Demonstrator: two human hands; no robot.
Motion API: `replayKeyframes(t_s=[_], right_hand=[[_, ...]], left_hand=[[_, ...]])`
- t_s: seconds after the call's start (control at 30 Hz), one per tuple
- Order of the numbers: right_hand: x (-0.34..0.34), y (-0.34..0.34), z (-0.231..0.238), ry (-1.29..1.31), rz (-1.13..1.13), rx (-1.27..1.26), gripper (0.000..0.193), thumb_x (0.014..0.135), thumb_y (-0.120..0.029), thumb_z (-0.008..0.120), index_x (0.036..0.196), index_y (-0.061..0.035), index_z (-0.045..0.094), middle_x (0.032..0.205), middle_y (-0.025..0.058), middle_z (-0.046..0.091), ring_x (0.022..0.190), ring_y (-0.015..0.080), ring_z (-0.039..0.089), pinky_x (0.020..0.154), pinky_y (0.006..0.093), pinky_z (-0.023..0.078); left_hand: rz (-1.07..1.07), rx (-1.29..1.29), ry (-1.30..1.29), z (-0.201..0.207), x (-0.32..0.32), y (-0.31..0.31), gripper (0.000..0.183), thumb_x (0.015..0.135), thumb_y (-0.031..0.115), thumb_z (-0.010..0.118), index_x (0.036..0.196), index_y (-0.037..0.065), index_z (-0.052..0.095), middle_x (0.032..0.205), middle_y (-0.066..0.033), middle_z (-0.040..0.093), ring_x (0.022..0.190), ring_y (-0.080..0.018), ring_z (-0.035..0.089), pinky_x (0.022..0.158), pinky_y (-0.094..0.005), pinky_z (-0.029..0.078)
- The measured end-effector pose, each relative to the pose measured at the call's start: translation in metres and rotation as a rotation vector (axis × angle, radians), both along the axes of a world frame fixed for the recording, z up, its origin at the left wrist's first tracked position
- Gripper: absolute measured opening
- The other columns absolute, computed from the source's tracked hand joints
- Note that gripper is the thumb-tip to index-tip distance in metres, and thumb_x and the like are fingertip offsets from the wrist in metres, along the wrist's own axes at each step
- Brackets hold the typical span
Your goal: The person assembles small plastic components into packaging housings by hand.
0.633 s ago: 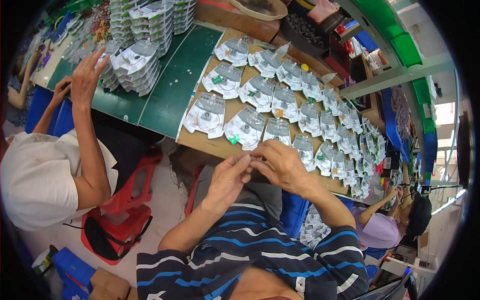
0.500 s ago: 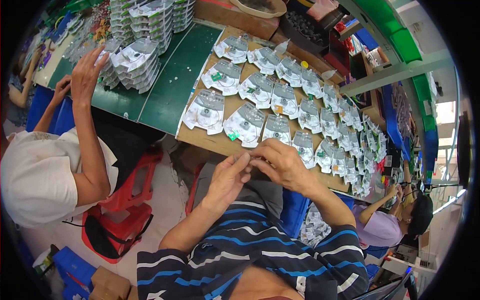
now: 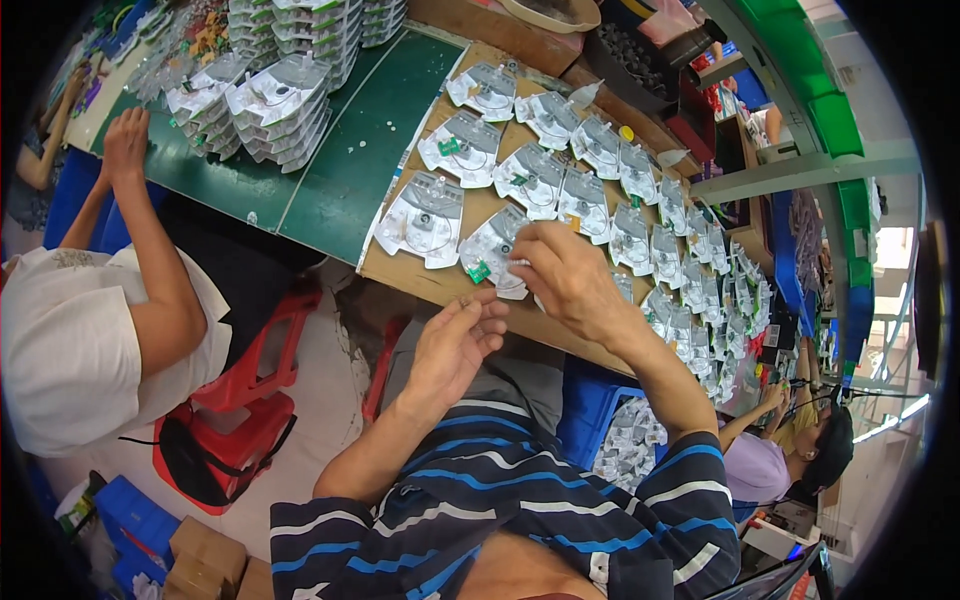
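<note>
There are two bare hands — one left hand (image 3: 455, 345), one right hand (image 3: 572, 280) — more than twenty grey-white housings (image 3: 418, 222), two pointed whitish pieces (image 3: 585, 95) and one round yellow piece (image 3: 626, 133).

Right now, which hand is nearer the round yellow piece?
Right: right hand is over a housing, below and left of the yellow piece; left hand farther, lower and further left.
</note>
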State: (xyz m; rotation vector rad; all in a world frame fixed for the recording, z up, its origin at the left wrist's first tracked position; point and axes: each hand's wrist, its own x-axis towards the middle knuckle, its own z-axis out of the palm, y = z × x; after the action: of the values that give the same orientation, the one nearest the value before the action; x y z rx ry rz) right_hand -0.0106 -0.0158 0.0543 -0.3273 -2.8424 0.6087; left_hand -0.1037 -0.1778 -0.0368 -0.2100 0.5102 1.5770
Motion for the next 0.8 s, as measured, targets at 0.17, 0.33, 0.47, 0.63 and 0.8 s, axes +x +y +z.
replayKeyframes(t_s=[0.17,0.33,0.47,0.63,0.8], right_hand=[[-0.011,0.018,-0.017,-0.091,0.118,0.221,0.018,0.078,-0.007,0.069,0.094,-0.0031,0.061,0.111,0.0101,0.057,0.103,0.0283,0.056,0.084,0.0386,0.046],[-0.013,0.023,-0.028,-0.132,0.155,0.153,0.015,0.079,-0.009,0.069,0.091,-0.0031,0.061,0.113,0.0103,0.057,0.104,0.0284,0.054,0.086,0.0387,0.045],[-0.013,0.023,-0.03,-0.134,0.152,0.097,0.016,0.08,-0.009,0.07,0.093,-0.0033,0.062,0.112,0.0106,0.057,0.105,0.029,0.055,0.086,0.0393,0.046],[-0.005,0.01,-0.007,-0.001,-0.025,0.062,0.02,0.081,-0.01,0.071,0.097,-0.0027,0.064,0.103,0.0114,0.06,0.093,0.0306,0.06,0.077,0.0384,0.049],[0.024,-0.051,0.018,-0.152,-0.384,-0.549,0.026,0.098,-0.021,0.058,0.092,0.0028,0.065,0.067,0.0072,0.063,0.056,0.012,0.059,0.052,0.0286,0.048]], left_hand=[[-0.057,0.03,0.019,-0.003,0.003,0.004,0.029,0.102,0.015,0.046,0.125,-0.004,0.047,0.118,-0.0197,0.06,0.107,-0.0282,0.062,0.09,-0.0363,0.053],[-0.039,0.04,0.015,-0.003,0.007,0.007,0.029,0.103,0.015,0.046,0.124,-0.004,0.046,0.122,-0.0227,0.057,0.115,-0.0329,0.059,0.098,-0.0409,0.051],[-0.027,0.067,0.023,-0.006,0.01,0.009,0.029,0.103,0.016,0.046,0.125,-0.004,0.046,0.125,-0.0239,0.056,0.119,-0.0344,0.057,0.102,-0.0427,0.049],[0.063,0.131,-0.019,0.003,0.011,0.006,0.031,0.103,0.018,0.045,0.127,-0.003,0.045,0.134,-0.0254,0.05,0.127,-0.0356,0.051,0.108,-0.0461,0.042],[0.193,0.238,0.068,0.019,0.014,0.005,0.031,0.105,0.02,0.041,0.128,0.002,0.048,0.142,-0.021,0.046,0.134,-0.0316,0.043,0.111,-0.0418,0.036]])
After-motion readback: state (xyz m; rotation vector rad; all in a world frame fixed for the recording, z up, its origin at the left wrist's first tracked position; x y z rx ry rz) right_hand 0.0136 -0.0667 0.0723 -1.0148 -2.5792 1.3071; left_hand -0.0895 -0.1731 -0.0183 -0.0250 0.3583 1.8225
